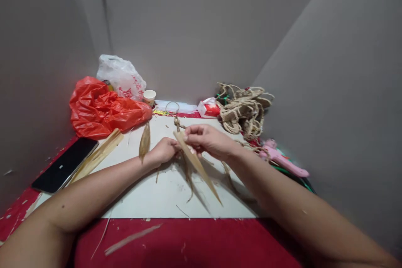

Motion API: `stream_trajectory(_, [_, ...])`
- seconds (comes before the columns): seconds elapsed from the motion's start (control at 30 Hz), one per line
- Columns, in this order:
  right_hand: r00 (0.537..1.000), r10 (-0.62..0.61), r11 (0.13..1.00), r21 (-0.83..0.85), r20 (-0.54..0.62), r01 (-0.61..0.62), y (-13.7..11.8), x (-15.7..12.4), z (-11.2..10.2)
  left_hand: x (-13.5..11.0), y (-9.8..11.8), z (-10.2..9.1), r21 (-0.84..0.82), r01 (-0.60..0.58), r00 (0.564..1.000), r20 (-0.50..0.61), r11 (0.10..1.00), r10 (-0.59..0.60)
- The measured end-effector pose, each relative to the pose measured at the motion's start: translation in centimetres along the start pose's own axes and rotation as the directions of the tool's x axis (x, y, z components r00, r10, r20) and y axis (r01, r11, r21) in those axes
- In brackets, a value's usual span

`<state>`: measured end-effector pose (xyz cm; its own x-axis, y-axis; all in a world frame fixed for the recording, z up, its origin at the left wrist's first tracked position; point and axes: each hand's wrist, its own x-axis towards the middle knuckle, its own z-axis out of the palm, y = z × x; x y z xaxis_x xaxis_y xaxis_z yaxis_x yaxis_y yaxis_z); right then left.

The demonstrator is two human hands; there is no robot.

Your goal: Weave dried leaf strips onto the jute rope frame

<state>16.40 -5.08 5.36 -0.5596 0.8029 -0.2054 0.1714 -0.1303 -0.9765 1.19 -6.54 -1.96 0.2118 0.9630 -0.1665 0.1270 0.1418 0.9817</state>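
My right hand [210, 138] pinches a long pale dried leaf strip, like corn husk [201, 169], which slants down to the right and tapers to a point. Close beside it, my left hand [166, 150] has its fingers closed around the husk strands, partly hidden by the leaf and the other hand. A knotted, twisted end [176, 123] sticks up beyond the fingers. Thin strands [188, 176] hang below both hands onto the white board [141, 201]. Another dried leaf [145, 142] lies left of my left wrist.
At left are a black phone [65, 163], pale husk strips [97, 155], a red plastic bag [103, 106], a white bag [121, 76] and a paper cup [149, 97]. At right sit a tissue pack [210, 109], coiled braided rope [243, 111] and a pink-handled tool [284, 162]. Grey walls surround the red cloth [201, 245].
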Motion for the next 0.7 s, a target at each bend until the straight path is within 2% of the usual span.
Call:
stream_trajectory(0.1, [0.999,0.047,0.998,-0.037,-0.006,-0.048,2.9,-1.5,0.1,-0.2,0.7,-0.1,-0.045,0.071,0.997,0.025,0.996,-0.070])
stream_trajectory(0.3, [0.991,0.030,0.986,-0.161,-0.134,-0.052,4.8,-2.1,0.3,-0.5,1.8,1.0,-0.094,0.174,0.979,-0.090,0.980,-0.182])
stream_trajectory(0.37, [0.990,-0.018,0.977,-0.215,-0.140,-0.013,5.5,-1.9,0.6,-0.7,1.9,1.6,-0.099,0.172,0.973,-0.139,0.980,-0.185])
stream_trajectory(0.43, [0.981,-0.114,0.947,-0.316,-0.155,0.060,6.1,-1.7,0.8,-0.8,1.8,2.2,-0.107,0.155,0.970,-0.170,0.982,-0.172])
stream_trajectory(0.53, [0.927,-0.318,0.816,-0.555,-0.198,0.161,6.7,-1.6,0.8,-0.9,1.7,2.9,-0.131,0.125,0.968,-0.202,0.983,-0.150])
stream_trajectory(0.6, [0.889,-0.408,0.732,-0.656,-0.210,0.181,6.8,-1.6,0.7,-0.9,1.6,3.2,-0.155,0.106,0.965,-0.222,0.982,-0.139])
stream_trajectory(0.63, [0.885,-0.415,0.723,-0.666,-0.211,0.181,6.8,-1.7,0.7,-0.9,1.5,3.3,-0.169,0.094,0.963,-0.233,0.981,-0.132])
stream_trajectory(0.7, [0.912,-0.355,0.777,-0.607,-0.206,0.166,6.8,-1.8,0.7,-0.8,1.4,3.5,-0.190,0.070,0.959,-0.258,0.979,-0.119])
